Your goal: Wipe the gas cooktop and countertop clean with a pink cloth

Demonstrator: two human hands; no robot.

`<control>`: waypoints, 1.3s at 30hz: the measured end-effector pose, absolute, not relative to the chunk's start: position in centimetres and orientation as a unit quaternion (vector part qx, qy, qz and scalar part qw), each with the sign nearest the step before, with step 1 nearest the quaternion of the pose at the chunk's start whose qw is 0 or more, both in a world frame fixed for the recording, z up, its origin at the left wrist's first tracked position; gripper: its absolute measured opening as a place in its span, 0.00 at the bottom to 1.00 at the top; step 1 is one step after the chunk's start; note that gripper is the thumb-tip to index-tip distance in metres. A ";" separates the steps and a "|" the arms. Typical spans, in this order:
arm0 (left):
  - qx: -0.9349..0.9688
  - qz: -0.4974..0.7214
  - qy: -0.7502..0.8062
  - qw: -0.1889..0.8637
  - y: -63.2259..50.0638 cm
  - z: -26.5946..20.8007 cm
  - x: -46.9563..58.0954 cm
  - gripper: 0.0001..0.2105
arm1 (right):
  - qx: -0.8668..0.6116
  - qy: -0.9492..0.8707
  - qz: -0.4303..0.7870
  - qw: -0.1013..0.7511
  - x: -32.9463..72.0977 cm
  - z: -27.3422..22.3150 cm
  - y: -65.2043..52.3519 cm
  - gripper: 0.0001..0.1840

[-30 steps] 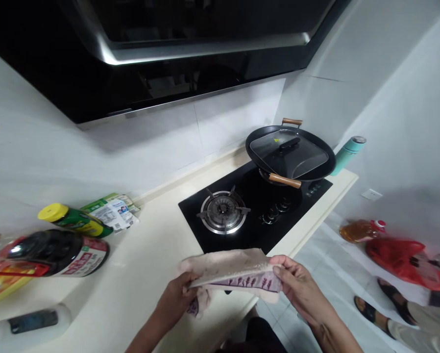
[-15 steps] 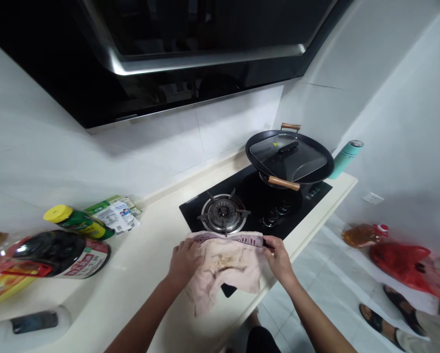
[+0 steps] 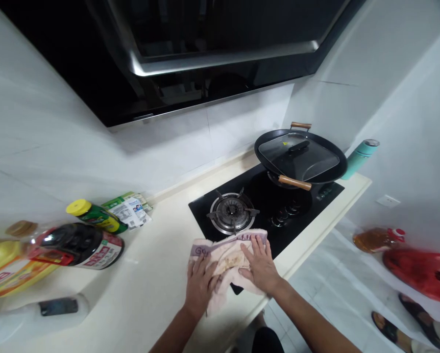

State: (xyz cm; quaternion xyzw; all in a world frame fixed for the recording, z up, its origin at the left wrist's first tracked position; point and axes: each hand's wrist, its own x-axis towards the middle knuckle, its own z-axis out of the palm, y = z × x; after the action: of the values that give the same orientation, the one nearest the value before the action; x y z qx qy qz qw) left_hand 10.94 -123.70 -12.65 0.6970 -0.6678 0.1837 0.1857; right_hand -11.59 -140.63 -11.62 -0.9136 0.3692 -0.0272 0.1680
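A pale pink cloth point(image 3: 229, 255) with a purple printed border and brown stains lies over the near left corner of the black gas hob point(image 3: 269, 184) and onto the counter. My left hand point(image 3: 200, 285) rests on the cloth's left side, its fingers apart and slightly bent. On the right side of the cloth, my right hand point(image 3: 259, 264) lies flat with fingers spread. Just beyond the cloth is the bare left burner point(image 3: 232, 213) with its metal pan supports. A dark corner of the hob shows below the cloth between my hands.
A lidded wok point(image 3: 301, 157) with wooden handles covers the right burner, beside a turquoise flask point(image 3: 360, 159). Left on the counter point(image 3: 150, 264) lie a dark sauce bottle point(image 3: 84, 245), a green yellow-capped container point(image 3: 97, 215) and packets point(image 3: 132, 212). A range hood point(image 3: 205, 63) hangs above. Another person's sandalled feet point(image 3: 387, 328) stand right.
Both hands have shifted from gripping the cloth's upper corners to lying on top of it. The cloth is more bunched on the hob corner. The view has turned slightly left.
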 end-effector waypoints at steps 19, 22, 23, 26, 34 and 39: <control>0.738 -0.434 -0.355 0.376 -121.4 -2.3 8.5 0.23 | -0.716 0.392 -0.226 0.531 -11.9 -6.4 -136.5 0.24; 0.683 -0.512 -0.327 0.406 -125.9 -2.5 5.2 0.17 | -0.693 0.439 -0.249 0.515 -14.6 -4.8 -141.4 0.22; 0.662 -0.533 -0.319 0.419 -127.3 -2.9 4.3 0.17 | -0.695 0.454 -0.248 0.500 -15.3 -4.3 -143.0 0.21; 0.678 -0.471 -0.342 0.450 -130.9 -4.7 3.0 0.23 | -0.719 0.507 -0.278 0.385 -16.7 -3.8 -147.0 0.22; 0.764 -0.123 -0.463 0.431 -126.6 -10.3 6.9 0.14 | -0.752 0.562 -0.282 0.199 -15.1 -10.8 -146.2 0.32; 0.835 0.074 -0.450 0.307 -121.4 -13.6 10.6 0.16 | -0.780 0.542 -0.227 0.212 -9.3 -13.4 -143.8 0.45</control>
State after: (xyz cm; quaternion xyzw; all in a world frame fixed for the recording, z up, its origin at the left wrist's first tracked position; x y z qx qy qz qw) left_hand 10.61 -121.43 -13.62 0.8355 -0.4496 0.0744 0.3070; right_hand -9.26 -143.80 -13.36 -0.7805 0.5425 -0.2268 0.2124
